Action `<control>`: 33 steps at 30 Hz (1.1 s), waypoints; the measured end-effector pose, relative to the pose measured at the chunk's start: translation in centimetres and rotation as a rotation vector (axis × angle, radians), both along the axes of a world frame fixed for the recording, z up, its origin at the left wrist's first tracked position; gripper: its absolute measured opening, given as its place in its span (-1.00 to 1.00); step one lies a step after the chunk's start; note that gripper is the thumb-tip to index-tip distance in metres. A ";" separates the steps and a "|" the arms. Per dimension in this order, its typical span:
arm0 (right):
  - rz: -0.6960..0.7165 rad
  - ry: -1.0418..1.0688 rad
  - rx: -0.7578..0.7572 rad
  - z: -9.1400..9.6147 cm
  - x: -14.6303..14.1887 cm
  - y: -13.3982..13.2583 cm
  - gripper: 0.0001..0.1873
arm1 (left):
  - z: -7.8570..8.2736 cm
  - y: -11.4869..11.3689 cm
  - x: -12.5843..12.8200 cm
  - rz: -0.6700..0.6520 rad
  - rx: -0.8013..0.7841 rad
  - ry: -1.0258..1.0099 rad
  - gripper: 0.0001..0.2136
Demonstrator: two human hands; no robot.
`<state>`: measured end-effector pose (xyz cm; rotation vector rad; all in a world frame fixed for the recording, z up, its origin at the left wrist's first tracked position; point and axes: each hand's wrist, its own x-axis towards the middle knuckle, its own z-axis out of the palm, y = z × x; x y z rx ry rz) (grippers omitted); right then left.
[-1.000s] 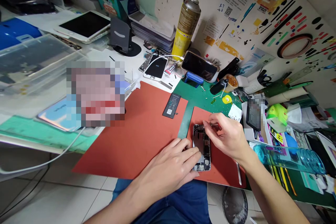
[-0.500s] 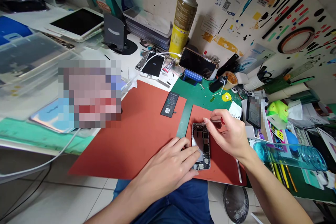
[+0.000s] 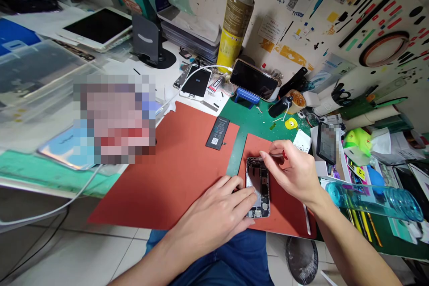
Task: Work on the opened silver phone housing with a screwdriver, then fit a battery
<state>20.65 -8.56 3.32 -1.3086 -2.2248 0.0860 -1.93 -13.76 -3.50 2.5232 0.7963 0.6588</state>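
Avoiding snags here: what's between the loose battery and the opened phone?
From battery to phone, the head view shows red mat, green strip, red mat.

A head-worn camera looks forward and down. It views the left hand [image 3: 224,208] and right hand [image 3: 295,172] from near above.

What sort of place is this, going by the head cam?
Probably a phone repair bench: an opened smartphone under the left hand, a loose phone battery on the red mat, and a detached-looking phone screen behind.
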 end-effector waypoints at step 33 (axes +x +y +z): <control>0.214 -0.033 -0.312 1.8 0.0 0.9 -0.91 | -0.2 -0.1 0.1 -0.011 -0.028 0.007 -0.65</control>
